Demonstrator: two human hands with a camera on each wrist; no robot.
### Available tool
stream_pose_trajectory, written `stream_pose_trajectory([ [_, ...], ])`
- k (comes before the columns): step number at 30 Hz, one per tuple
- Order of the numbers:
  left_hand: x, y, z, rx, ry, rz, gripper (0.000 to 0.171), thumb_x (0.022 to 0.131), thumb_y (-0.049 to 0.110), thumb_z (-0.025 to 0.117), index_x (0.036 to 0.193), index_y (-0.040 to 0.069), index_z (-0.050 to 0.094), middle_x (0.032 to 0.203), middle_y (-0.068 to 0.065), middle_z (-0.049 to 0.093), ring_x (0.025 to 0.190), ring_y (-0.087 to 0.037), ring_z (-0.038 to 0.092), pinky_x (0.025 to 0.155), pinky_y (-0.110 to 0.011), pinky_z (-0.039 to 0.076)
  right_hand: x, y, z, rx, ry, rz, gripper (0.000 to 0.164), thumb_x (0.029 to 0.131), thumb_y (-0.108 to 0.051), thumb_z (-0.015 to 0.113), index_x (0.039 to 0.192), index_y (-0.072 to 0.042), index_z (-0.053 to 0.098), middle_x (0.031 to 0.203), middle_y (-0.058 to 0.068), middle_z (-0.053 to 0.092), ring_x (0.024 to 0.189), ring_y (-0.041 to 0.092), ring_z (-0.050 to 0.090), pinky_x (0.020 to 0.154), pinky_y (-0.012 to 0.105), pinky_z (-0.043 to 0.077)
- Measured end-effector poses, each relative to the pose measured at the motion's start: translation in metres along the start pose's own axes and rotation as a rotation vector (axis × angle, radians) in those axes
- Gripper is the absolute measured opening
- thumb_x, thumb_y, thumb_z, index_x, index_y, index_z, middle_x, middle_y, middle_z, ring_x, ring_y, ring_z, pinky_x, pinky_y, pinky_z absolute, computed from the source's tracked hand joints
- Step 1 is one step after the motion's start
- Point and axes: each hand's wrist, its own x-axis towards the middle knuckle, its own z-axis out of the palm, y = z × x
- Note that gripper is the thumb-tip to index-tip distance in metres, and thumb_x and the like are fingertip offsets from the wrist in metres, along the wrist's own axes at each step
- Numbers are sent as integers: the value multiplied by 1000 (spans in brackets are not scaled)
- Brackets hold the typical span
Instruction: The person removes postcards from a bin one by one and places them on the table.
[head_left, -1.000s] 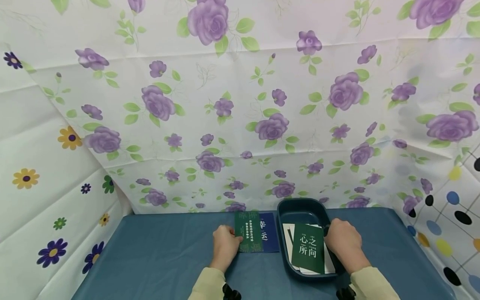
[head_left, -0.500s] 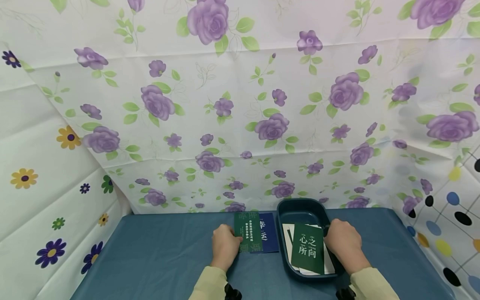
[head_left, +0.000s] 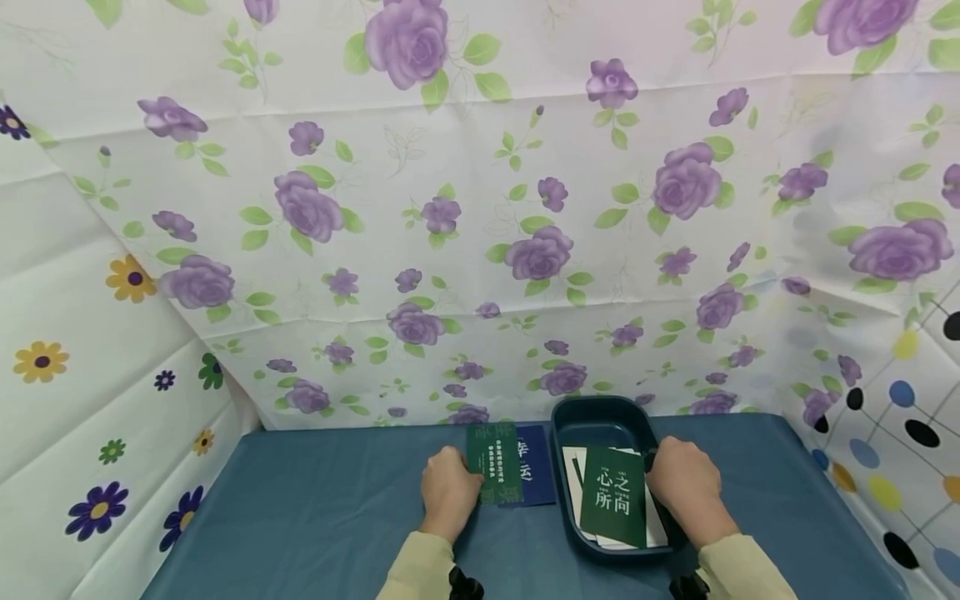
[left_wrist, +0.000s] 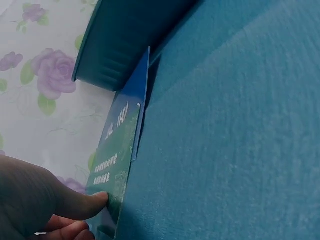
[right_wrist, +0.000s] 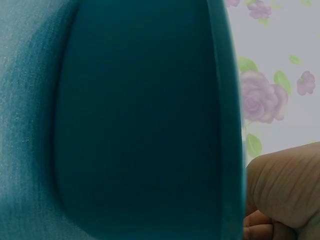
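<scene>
My left hand (head_left: 450, 493) pinches the left edge of a green card (head_left: 493, 463) with white lettering. In the left wrist view its thumb (left_wrist: 95, 201) lies on the card's face, with fingers curled beneath. The green card overlaps a blue card (head_left: 538, 468) with large white characters, which reaches close to the dark teal plastic bin (head_left: 558, 467). My right hand (head_left: 684, 483) grips the bin's right rim; part of its fingers is hidden. Inside the bin lies a dark green card (head_left: 613, 500) with white characters, on top of several white cards (head_left: 656, 525).
Everything stands on a table with a blue cloth (head_left: 337, 500). A white sheet with purple flowers (head_left: 540, 254) hangs right behind the table. Patterned sheets stand at the left (head_left: 90, 450) and right (head_left: 892, 467) sides.
</scene>
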Motion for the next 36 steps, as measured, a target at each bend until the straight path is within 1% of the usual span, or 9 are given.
stream_pose_trajectory([
  [3,1,4,-4,1,23,25,36,74,13,75,56,19,44,48,5,33,43,-12,31,42,-31,24,1,0,1,-1,2,-2,20,82,-15,62,89,4,60,71,14,54,56,26,51,46,42,43],
  [6,1,15,-11,-21,49,71,25,78,18,73,63,18,53,50,7,40,43,-10,37,41,-30,29,1,1,0,4,5,-2,20,82,-15,63,87,3,60,72,14,55,57,26,51,46,43,43],
  [9,-1,31,-22,-67,79,140,13,80,24,73,78,16,62,59,7,52,49,-6,46,46,-29,39,0,1,-1,9,9,-5,20,81,-15,63,87,4,60,72,14,55,57,26,52,46,42,43],
  [12,-6,49,-30,-115,90,216,13,81,23,71,86,14,64,64,9,54,52,-3,47,49,-27,41,-1,1,-2,11,6,-9,18,82,-14,61,87,3,60,71,14,54,57,26,51,45,41,43],
  [19,-18,91,-36,-158,121,354,9,82,21,69,84,14,64,69,8,55,55,-2,48,53,-24,43,-1,1,-2,12,4,-9,18,82,-14,62,86,3,60,70,13,54,56,25,51,45,42,43],
  [24,-30,117,-27,-177,116,418,18,82,25,70,93,12,65,87,-3,61,72,-12,58,59,-25,46,-2,-1,-2,16,5,-11,16,82,-13,61,87,3,61,71,13,55,56,25,51,45,41,43],
  [30,-46,134,-8,-242,-13,447,44,84,28,70,119,5,59,109,-9,60,98,-18,58,72,-23,47,-4,-2,-3,27,3,-13,15,83,-13,61,86,2,61,70,13,54,55,25,51,44,39,42],
  [33,-52,138,3,-194,-54,463,49,81,29,72,120,5,57,108,-8,59,98,-17,57,73,-23,47,-4,-2,-3,23,2,-13,16,82,-14,63,85,2,61,69,13,54,56,25,51,45,40,43],
  [36,-56,142,15,-103,-89,474,47,78,31,75,114,5,59,99,-5,57,92,-16,57,71,-23,47,-2,-2,-3,9,-4,-2,20,82,-16,65,88,3,61,71,13,55,57,25,52,46,41,44],
])
